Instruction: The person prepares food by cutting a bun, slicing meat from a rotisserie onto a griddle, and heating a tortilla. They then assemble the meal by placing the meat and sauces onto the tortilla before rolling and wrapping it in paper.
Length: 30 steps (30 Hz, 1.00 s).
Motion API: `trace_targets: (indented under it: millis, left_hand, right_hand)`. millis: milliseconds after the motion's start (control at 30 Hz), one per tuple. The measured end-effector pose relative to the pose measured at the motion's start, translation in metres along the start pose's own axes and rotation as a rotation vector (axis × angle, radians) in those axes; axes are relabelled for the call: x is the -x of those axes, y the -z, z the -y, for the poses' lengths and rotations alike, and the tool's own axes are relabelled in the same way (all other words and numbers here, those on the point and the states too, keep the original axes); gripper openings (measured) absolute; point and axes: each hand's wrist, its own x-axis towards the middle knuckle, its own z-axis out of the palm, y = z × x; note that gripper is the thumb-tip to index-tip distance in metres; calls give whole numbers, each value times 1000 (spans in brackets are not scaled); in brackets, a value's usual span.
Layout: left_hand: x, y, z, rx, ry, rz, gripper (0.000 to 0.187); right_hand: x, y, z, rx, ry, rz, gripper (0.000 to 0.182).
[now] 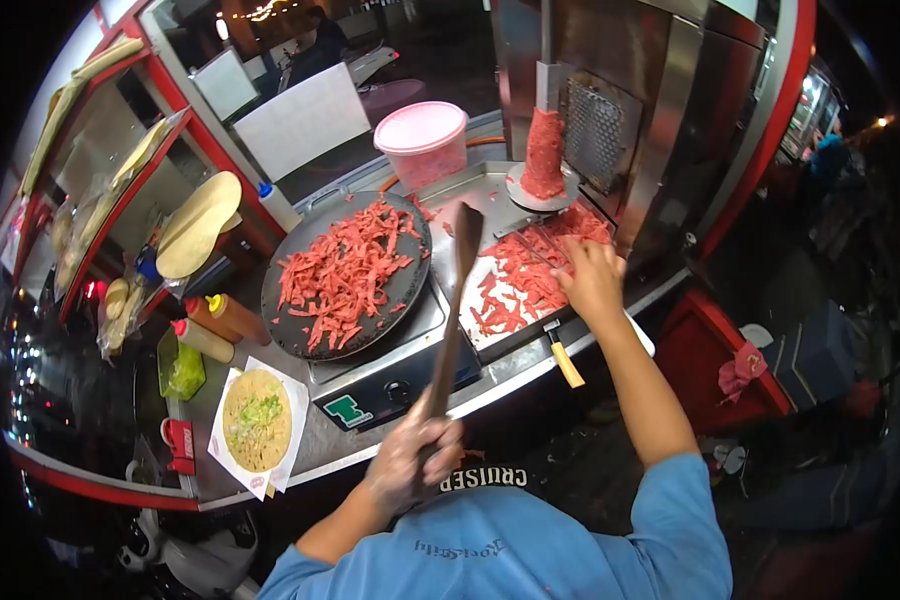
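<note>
My left hand (415, 460), in a clear plastic glove, is wrapped round the handle of a long wooden spatula (457, 290) held upright in front of me. My right hand (595, 280) is over the metal tray of shaved red meat (530, 285), its fingers closed on what look like thin metal tongs (540, 243). Just below that hand, a yellow-handled tool (566, 362) juts over the tray's front edge. Left of the spatula, a round black griddle (405, 300) carries a heap of red meat strips (345, 270).
A meat cone (544, 160) stands on a vertical spit by the grill. Behind the griddle is a lidded pink tub (422, 140). At left are a flatbread with shredded greens (257, 420) on paper, sauce bottles (205, 340) and stacked flatbreads (198, 228).
</note>
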Motion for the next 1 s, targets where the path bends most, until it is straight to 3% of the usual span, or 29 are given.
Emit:
trace_targets:
  millis: [33,100,233,267,300,367,433,500,567,633,667,733,767,800,833,867,900,933,967,1000]
  left_hand:
    - [-27,2,7,5,1,19,72]
    - [-78,5,20,63,-11,10,63]
    - [-141,13,20,-58,45,-57,52]
    - [-148,23,21,3,44,34,52]
    - [-141,23,17,49,83,62,59]
    - [-121,39,16,-102,121,160,72]
    - [-78,46,5,-335,248,140,92]
    - [-32,72,-4,-596,299,271,81]
    - [18,93,-38,-862,345,395,70]
    - [62,146,-56,-748,169,456,60]
    - [92,157,-90,-962,82,334,55]
    - [137,203,-145,-858,-48,61,47]
    - [144,259,-167,-849,-341,62,43]
    - [164,271,-207,-753,-397,-155,39]
    - [172,294,-249,-726,-597,-216,36]
    - [181,301,-285,-667,-762,-440,35]
    - [185,324,-326,-703,-967,-479,34]
    - [187,380,-376,-942,-1079,-669,38]
    - [187,387,-410,-946,-1194,-955,37]
    - [188,406,-446,-1133,-1276,-1046,36]
  right_hand:
    - [3,9,1,-38,32,-165,40]
    - [20,31,-5,-155,-86,-245,28]
    - [74,52,-48,8,-397,-60,15]
    - [82,51,-59,80,-444,18,17]
    - [88,49,-70,150,-483,99,19]
    - [93,37,-97,-6,-493,262,27]
    - [98,12,-130,-194,-359,382,35]
    - [102,-14,-149,-221,-327,390,35]
    - [91,1,-123,-405,-630,491,35]
    - [114,-43,-192,-359,-184,286,35]
    - [116,-30,-170,-478,-345,362,36]
    - [132,10,-132,-591,-558,432,35]
    - [147,25,-123,-588,-610,425,33]
    - [163,39,-126,-612,-605,444,27]
    - [189,49,-134,-634,-605,468,23]
    - [222,53,-154,-592,-563,451,21]
    - [267,58,-189,-505,-499,404,23]
    - [314,60,-227,-389,-422,346,28]
    - [374,38,-295,-212,-285,236,34]
    - [376,87,-211,-196,-412,214,34]
